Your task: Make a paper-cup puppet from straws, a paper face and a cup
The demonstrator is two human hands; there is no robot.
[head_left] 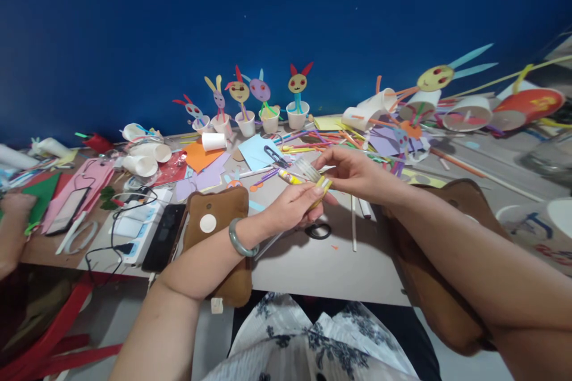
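Note:
My left hand (301, 201) is closed on a small yellow piece (322, 186), which looks like folded paper or a strip. My right hand (342, 172) meets it from the other side, its thumb and fingers pinched at the piece's upper end. Just beyond the fingers lie a yellow marker-like tube (289, 177) and a whitish, translucent object (307, 170), partly covered by my right hand. Dark-handled scissors (276, 156) rest on light blue paper (254, 152). Below my hands is a black ring (318, 231), perhaps a tape roll.
Paper cups with rabbit-faced figures, one cup (297, 116) among them, line the blue wall. Brown cushions (218, 238) flank my arms. To the left are a power strip (145, 226), a phone (69, 209) and another person's hand (18, 205). Coloured sticks are scattered behind my hands.

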